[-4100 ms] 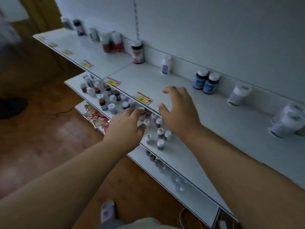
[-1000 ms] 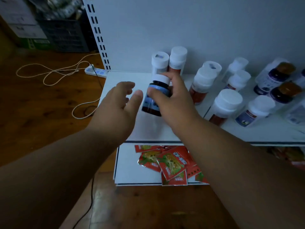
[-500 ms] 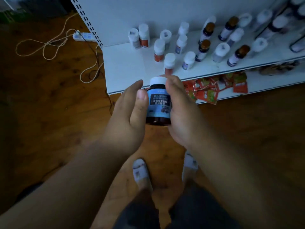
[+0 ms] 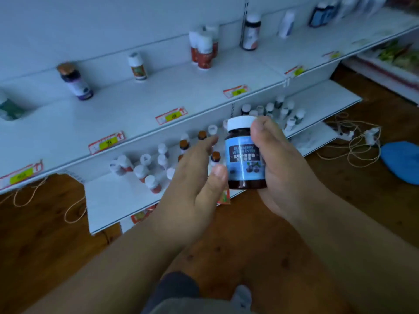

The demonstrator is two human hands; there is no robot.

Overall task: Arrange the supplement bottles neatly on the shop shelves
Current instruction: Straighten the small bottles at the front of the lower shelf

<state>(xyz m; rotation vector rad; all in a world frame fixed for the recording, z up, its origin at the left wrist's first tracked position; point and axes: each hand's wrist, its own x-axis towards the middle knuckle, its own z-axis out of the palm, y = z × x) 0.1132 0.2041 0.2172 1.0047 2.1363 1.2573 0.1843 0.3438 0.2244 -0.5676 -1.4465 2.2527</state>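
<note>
We have lifted the blue bottle (image 4: 246, 155) up off the low shelf (image 4: 108, 200). Our right hand (image 4: 278, 164) grips it, and our left hand (image 4: 195, 175) is open beside it. Next it needs a spot on the upper shelf (image 4: 136, 105).

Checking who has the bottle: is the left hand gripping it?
No, the right hand grips the blue-labelled bottle; the left hand is open beside it.

blue label on dark bottle (image 4: 246, 159) reads "blueberry lutein ester"; shelf price tags (image 4: 171, 115) unreadable.
</note>
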